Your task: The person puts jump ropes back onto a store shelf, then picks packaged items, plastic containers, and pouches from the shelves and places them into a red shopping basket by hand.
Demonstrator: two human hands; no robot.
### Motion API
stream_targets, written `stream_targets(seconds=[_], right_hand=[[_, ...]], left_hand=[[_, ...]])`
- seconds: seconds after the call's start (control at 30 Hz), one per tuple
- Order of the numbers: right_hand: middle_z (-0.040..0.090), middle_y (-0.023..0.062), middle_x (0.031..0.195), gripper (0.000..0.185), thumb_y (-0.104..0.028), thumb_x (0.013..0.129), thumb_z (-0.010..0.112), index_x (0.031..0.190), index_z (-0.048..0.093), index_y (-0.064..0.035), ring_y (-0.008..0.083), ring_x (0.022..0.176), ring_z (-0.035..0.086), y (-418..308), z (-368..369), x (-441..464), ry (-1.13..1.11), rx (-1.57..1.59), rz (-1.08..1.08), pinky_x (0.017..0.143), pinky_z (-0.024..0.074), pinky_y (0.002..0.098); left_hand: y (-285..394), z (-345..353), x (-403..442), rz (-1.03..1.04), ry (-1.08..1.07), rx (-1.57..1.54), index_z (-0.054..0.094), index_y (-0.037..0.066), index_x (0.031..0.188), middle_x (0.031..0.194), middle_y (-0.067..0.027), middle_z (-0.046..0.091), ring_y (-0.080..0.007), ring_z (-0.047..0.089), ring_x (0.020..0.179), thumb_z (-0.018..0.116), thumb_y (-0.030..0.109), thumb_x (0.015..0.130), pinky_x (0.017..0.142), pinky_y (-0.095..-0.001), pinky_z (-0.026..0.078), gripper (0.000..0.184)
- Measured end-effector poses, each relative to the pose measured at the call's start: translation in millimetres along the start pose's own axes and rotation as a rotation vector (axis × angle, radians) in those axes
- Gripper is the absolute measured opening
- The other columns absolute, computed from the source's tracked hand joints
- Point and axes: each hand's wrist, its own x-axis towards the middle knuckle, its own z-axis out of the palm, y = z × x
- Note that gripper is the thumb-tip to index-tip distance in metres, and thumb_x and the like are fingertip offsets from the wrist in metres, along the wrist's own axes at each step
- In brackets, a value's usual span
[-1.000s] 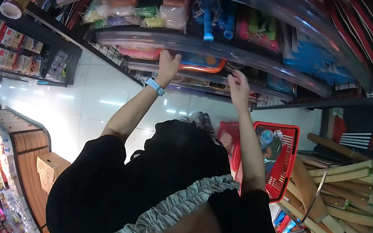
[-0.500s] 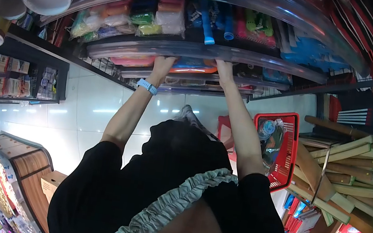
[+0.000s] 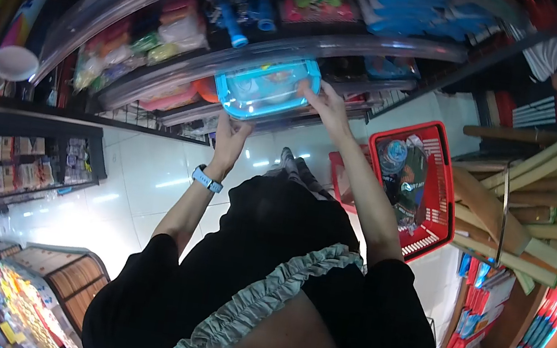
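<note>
A clear plastic case with a bright blue frame (image 3: 268, 86) is tilted at the front of a middle shelf, with my hands at its two ends. My right hand (image 3: 331, 110) grips its right end, thumb on the clear face. At the lower left corner is my left hand (image 3: 229, 139), a pale blue watch band (image 3: 207, 179) on its wrist. Its fingers reach up to the case's lower edge, partly hidden behind it. What lies inside the case is blurred by reflections. Left of the case, an orange-red item (image 3: 207, 89) and a pink package (image 3: 168, 94) sit on the shelf.
A red shopping basket (image 3: 449, 199) holding wrapped goods stands to my right on the pale tiled floor (image 3: 143, 161). Beyond it lean several wooden pieces (image 3: 531, 219). Higher up, a shelf carries blue skipping-rope handles (image 3: 229, 22). Another display rack (image 3: 92, 146) is at left.
The blue case has come out from the shelf, between my hands. My left hand has moved down, and the view has turned, shifting the shelves left.
</note>
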Motion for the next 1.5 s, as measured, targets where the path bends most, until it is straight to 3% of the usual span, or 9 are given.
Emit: stream_targets(seconds=[0.2,0.33,0.57,0.63,0.93,1.17,1.4,1.47,1.5], right_hand=[[0.062,0.0039,0.095,0.044,-0.031,0.082,0.064,0.115,0.053,-0.0045,0.0104,0.088,0.056,28.9,-69.2,-78.1,0.154,0.104,-0.010,0.075,0.0434,0.0246],[0.058,-0.0014,0.086,0.045,-0.028,0.085,0.061,0.122,0.048,-0.0071,0.0047,0.077,0.051,82.6,-122.7,-129.9,0.280,0.068,0.026,0.069,0.0414,0.0212],[0.057,0.0025,0.098,0.038,-0.024,0.087,0.057,0.117,0.050,-0.0032,0.0096,0.090,0.052,55.5,-179.0,-239.0,0.652,0.452,-0.065,0.077,0.0426,0.0239],[0.056,0.0040,0.106,0.035,-0.025,0.088,0.055,0.116,0.051,-0.0055,0.0113,0.097,0.052,73.1,-200.5,-270.1,0.744,0.374,-0.020,0.081,0.0438,0.0275],[0.057,0.0078,0.096,0.042,-0.022,0.085,0.060,0.119,0.048,-0.0015,0.0131,0.072,0.057,142.4,-270.3,-354.8,1.321,0.566,0.070,0.059,0.0496,0.0242],[0.057,0.0092,0.103,0.044,-0.013,0.083,0.057,0.123,0.043,0.0000,0.0143,0.072,0.059,199.4,-277.4,-359.8,1.445,0.466,0.364,0.057,0.0488,0.0240],[0.059,0.0033,0.080,0.016,-0.006,0.084,0.054,0.098,0.060,-0.0008,0.0078,0.058,0.053,191.2,-233.7,-313.4,1.242,0.285,0.198,0.049,0.0425,0.0189],[0.062,0.0058,0.080,0.017,-0.008,0.085,0.054,0.100,0.059,-0.0012,0.0079,0.057,0.054,217.5,-232.8,-286.6,1.075,-0.036,0.082,0.048,0.0425,0.0187],[0.063,0.0089,0.082,0.014,-0.005,0.085,0.054,0.097,0.059,-0.0007,0.0097,0.060,0.056,195.1,-217.9,-268.6,1.018,0.228,0.055,0.052,0.0435,0.0198]], left_hand=[[10.9,60.0,-24.6,-0.085,-0.194,0.071,0.038,-0.001,0.120,0.091,-0.0082,0.058,-0.0127,0.055,0.083,0.058,0.009,0.081,0.075,-0.0261,0.045,0.045],[8.8,111.0,-31.9,-0.086,-0.378,0.138,0.037,-0.002,0.122,0.090,-0.0082,0.059,-0.0127,0.056,0.082,0.058,0.008,0.080,0.074,-0.0269,0.046,0.048],[34.8,227.5,-47.1,0.115,-0.922,0.411,0.037,0.000,0.124,0.102,-0.0096,0.055,-0.0155,0.056,0.083,0.057,0.006,0.080,0.073,-0.0288,0.047,0.048],[-7.7,254.8,-39.2,0.021,-1.022,0.362,0.036,0.000,0.125,0.107,-0.0118,0.054,-0.0186,0.058,0.087,0.057,0.008,0.080,0.074,-0.0307,0.047,0.050],[-28.4,409.6,-83.0,0.093,-1.477,0.526,0.027,0.000,0.135,0.125,-0.0203,0.047,-0.0183,0.062,0.083,0.058,0.011,0.078,0.075,-0.0315,0.048,0.065],[-48.0,376.3,-86.6,-0.015,-1.377,0.466,0.034,0.001,0.131,0.120,-0.0182,0.051,-0.0169,0.061,0.081,0.058,0.011,0.080,0.074,-0.0287,0.048,0.057],[-79.0,237.9,-28.6,-0.223,-0.865,0.434,0.046,0.005,0.122,0.108,-0.0108,0.057,-0.0155,0.061,0.080,0.055,0.008,0.080,0.067,-0.0277,0.049,0.043],[-69.0,197.1,-26.4,-0.236,-0.720,0.398,0.047,0.005,0.121,0.105,-0.0106,0.058,-0.0152,0.061,0.080,0.055,0.008,0.079,0.066,-0.0275,0.049,0.043],[-75.4,176.2,-22.4,-0.235,-0.662,0.406,0.045,0.004,0.119,0.105,-0.0085,0.056,-0.0168,0.060,0.083,0.053,0.003,0.082,0.068,-0.0289,0.049,0.038]])
